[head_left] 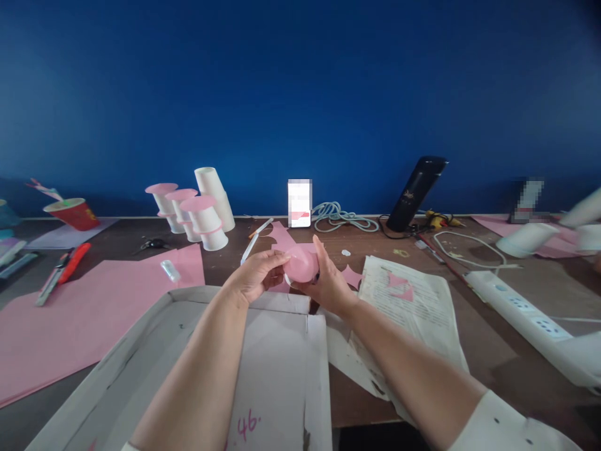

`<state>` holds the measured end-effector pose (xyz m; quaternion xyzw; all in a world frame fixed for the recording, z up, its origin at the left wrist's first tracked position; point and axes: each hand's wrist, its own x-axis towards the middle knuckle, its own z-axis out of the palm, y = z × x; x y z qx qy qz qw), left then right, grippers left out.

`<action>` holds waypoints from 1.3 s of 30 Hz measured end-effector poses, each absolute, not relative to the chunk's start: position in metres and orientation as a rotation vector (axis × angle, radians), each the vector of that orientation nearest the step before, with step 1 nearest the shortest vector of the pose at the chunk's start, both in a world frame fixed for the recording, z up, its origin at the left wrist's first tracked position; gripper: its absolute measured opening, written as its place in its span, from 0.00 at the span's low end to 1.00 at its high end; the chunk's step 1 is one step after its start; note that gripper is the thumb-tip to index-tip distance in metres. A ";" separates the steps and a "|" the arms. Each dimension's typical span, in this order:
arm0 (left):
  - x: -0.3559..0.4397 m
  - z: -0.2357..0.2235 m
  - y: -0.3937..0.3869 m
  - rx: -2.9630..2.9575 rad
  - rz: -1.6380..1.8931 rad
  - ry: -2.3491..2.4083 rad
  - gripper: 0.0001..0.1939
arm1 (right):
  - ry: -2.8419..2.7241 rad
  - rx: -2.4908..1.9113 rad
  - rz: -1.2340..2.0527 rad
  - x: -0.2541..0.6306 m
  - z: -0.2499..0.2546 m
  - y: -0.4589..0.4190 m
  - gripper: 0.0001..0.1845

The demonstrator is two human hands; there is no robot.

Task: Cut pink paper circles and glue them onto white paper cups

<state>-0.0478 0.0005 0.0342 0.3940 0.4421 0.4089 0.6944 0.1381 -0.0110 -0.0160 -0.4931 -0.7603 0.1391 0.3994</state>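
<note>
Round pink paper piece [301, 265], held between both hands.
Left hand [258, 274] pinched its left side; right hand [331, 285] gripped its right, over the far edge of the shallow pale cardboard box [277, 369]; lit rectangular phone [299, 203] stood beyond.

head-worn view — looking forward and down, forearms close below; blue wall farther off, facing

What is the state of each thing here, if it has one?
Pink disc: held in left hand and right hand.
Phone: upright, screen lit.
Pale cable: coiled.
Red cup: open-topped, in use as a holder.
Black flask: standing, closed.
Pink-topped cups: stacked.
Printed sheet: lying open, creased.
Cardboard tray: open.
</note>
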 end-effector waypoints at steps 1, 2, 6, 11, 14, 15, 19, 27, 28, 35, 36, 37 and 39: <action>-0.047 0.034 0.001 0.876 0.917 1.000 0.16 | -1.923 -1.253 0.358 0.138 -0.017 -0.011 0.64; -0.047 0.033 0.001 0.871 0.922 1.014 0.16 | -1.923 -1.256 0.361 0.138 -0.018 -0.010 0.64; -0.045 0.031 0.003 0.848 0.938 1.057 0.16 | -1.941 -1.282 0.377 0.139 -0.020 -0.009 0.65; -0.045 0.027 0.005 0.818 0.953 1.074 0.16 | -1.949 -1.327 0.409 0.139 -0.018 -0.009 0.64; -0.045 0.025 0.006 0.800 0.958 1.088 0.16 | -1.958 -1.324 0.422 0.139 -0.018 -0.010 0.63; -0.044 0.025 0.006 0.796 0.956 1.095 0.16 | -1.960 -1.324 0.428 0.139 -0.017 -0.010 0.63; -0.044 0.025 0.006 0.797 0.944 1.118 0.16 | -1.966 -1.359 0.452 0.139 -0.017 -0.010 0.62; -0.043 0.025 0.005 0.822 0.938 1.132 0.16 | -1.969 -1.329 0.478 0.139 -0.014 -0.010 0.63; -0.043 0.025 0.005 0.825 0.934 1.130 0.16 | -1.967 -1.327 0.483 0.139 -0.013 -0.011 0.63; -0.043 0.024 0.006 0.849 0.935 1.116 0.15 | -1.919 -1.195 0.345 0.140 -0.004 -0.017 0.60; -0.043 0.023 0.006 0.857 0.937 1.116 0.15 | -1.913 -1.151 0.304 0.140 -0.003 -0.017 0.56; -0.043 0.023 0.006 0.864 0.940 1.116 0.15 | -1.914 -1.112 0.266 0.140 -0.002 -0.017 0.52; -0.043 0.023 0.006 0.872 0.941 1.124 0.16 | -1.942 -1.058 0.198 0.140 0.000 -0.017 0.46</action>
